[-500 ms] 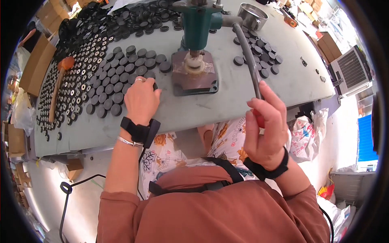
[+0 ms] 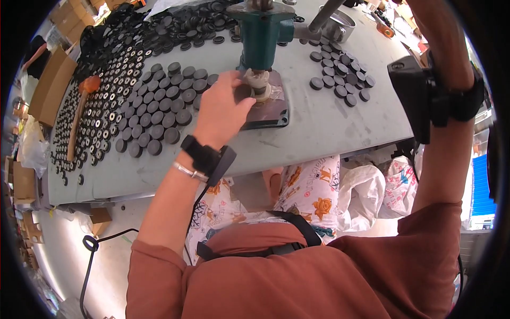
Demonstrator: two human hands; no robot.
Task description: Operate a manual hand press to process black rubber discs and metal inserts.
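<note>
"Well, where is the dark round cap (image 2: pixel 244 93)?"

"It is in the left hand (image 2: pixel 220 109) of the person, pinched between the thumb and the other fingers, just beside the pale upper fitting (image 2: pixel 257 78) of the green press (image 2: pixel 259 40). Whether it touches this fitting, one cannot tell."

"And the right hand (image 2: pixel 443 42)?"

"It is raised at the upper right and cut off by the edge of the view, so one cannot tell how its fingers stand. The grey lever (image 2: pixel 326 15) of the press also goes out at the top."

"What lies around?"

"On the grey counter (image 2: pixel 319 122), many similar caps (image 2: pixel 154 117) lie close together left of the press, and a smaller group (image 2: pixel 350 78) to the right. Behind this group stands a metal cup (image 2: pixel 345 31). Farther left, a hammer (image 2: pixel 78 119) with an orange head lies among small ring-like pieces (image 2: pixel 110 115)."
</note>
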